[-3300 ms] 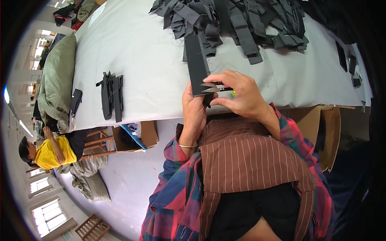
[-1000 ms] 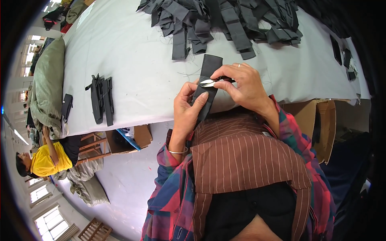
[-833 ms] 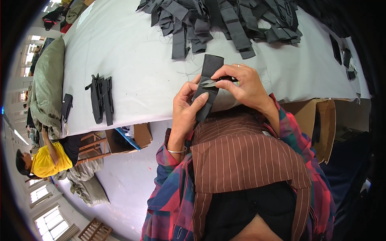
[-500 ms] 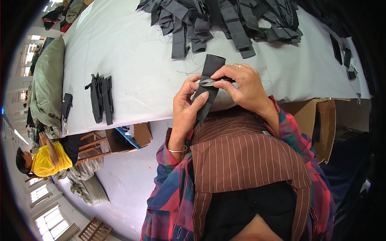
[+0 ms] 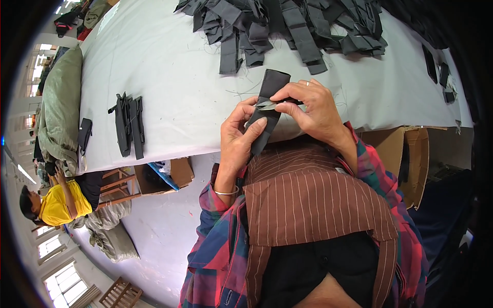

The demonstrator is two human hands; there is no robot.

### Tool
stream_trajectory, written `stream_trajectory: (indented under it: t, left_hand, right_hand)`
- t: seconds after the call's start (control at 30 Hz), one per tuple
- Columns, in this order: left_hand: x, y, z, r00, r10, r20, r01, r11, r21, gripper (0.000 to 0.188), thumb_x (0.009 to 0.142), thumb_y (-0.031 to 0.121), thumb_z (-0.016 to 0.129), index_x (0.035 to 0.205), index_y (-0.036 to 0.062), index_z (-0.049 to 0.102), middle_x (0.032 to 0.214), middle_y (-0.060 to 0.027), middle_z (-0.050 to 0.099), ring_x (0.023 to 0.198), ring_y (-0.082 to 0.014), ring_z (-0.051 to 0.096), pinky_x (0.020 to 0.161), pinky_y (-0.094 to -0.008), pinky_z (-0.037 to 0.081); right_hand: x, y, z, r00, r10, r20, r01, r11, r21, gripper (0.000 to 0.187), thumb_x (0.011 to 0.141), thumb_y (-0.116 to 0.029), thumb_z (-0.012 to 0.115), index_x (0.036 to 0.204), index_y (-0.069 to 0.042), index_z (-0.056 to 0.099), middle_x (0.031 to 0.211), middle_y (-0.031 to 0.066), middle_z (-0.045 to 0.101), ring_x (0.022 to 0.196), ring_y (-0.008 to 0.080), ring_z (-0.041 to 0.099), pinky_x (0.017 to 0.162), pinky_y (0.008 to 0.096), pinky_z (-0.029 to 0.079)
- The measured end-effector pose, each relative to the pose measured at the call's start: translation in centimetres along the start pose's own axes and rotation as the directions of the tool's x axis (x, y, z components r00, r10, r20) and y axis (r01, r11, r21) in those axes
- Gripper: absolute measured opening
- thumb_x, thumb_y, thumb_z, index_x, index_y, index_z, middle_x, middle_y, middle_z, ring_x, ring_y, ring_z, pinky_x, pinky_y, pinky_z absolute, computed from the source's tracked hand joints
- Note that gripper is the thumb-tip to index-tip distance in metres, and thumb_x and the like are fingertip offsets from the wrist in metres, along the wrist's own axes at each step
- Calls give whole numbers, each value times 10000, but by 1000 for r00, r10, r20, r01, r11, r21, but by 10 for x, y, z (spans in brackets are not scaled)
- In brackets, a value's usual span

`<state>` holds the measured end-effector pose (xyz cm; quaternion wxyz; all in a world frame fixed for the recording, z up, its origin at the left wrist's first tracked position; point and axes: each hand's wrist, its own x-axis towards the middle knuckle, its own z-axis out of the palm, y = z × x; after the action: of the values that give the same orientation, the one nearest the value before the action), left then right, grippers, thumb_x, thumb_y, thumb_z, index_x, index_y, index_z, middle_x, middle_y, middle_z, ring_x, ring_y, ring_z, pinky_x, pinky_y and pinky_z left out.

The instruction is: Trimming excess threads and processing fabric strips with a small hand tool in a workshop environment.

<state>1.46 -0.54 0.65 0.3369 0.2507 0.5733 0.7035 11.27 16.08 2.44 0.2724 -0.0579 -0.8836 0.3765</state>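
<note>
Over the table's near edge, my left hand grips a dark grey fabric strip, thumb on its front and fingers behind. The strip tilts, its top end leaning right. My right hand is closed round small thread snips, whose silvery blades lie across the strip's middle. Fingers hide most of the snips' dark handle. Beyond both hands, a heap of similar dark grey strips covers the far part of the table, with loose threads around it.
The white-covered table carries a small stack of dark strips at left. A stuffed green sack borders the table's left end. Cardboard boxes stand below the near edge. A person in yellow is at far left.
The strip and both my hands have barely shifted, and the snips stay at the strip's middle. At far left, the person in yellow has moved their arms slightly.
</note>
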Motion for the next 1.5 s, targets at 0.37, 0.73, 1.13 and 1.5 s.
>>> stream_trajectory:
  t: [0.37, 0.73, 1.13, 1.5]
  left_hand:
    - [-9, 27, 12, 893, 445, 65, -333, 558, 760, 168, 713, 24, 706, 800, 15, 562, 1096, -146, 524, 1007, -249, 497, 854, -354, 404]
    - [0, 5, -3, 846, 533, 27, -376, 559, 739, 168, 735, -32, 682, 768, -12, 518, 1028, -145, 569, 848, -227, 568, 715, -293, 451]
    - [3, -14, -1, 922, 336, -191, -230, 874, 429, 139, 772, -47, 635, 781, -1, 503, 856, -70, 630, 658, -66, 491, 592, -207, 425]
    - [4, -7, 5, 938, 244, -246, -187, 954, 234, 118, 819, -58, 594, 787, 0, 496, 804, -55, 605, 697, -76, 545, 645, -223, 459]
  right_hand:
    - [1, -13, 0, 996, 40, -74, -39, 999, 13, 111, 797, -199, 692, 837, -103, 652, 721, 33, 643, 695, 226, 594, 643, 336, 404]
    - [-2, -20, 2, 998, 61, 28, -58, 995, -80, 138, 780, -165, 705, 873, -68, 673, 790, 68, 662, 716, 249, 592, 701, 337, 420]
    - [4, -37, -2, 999, 36, -7, -37, 998, -44, 130, 780, -150, 703, 874, -66, 672, 740, 65, 637, 692, 247, 582, 679, 323, 418]
    - [1, -11, -22, 934, 354, 56, -343, 837, 427, 153, 889, -145, 638, 967, -17, 671, 821, 3, 657, 774, 69, 572, 743, 200, 438]
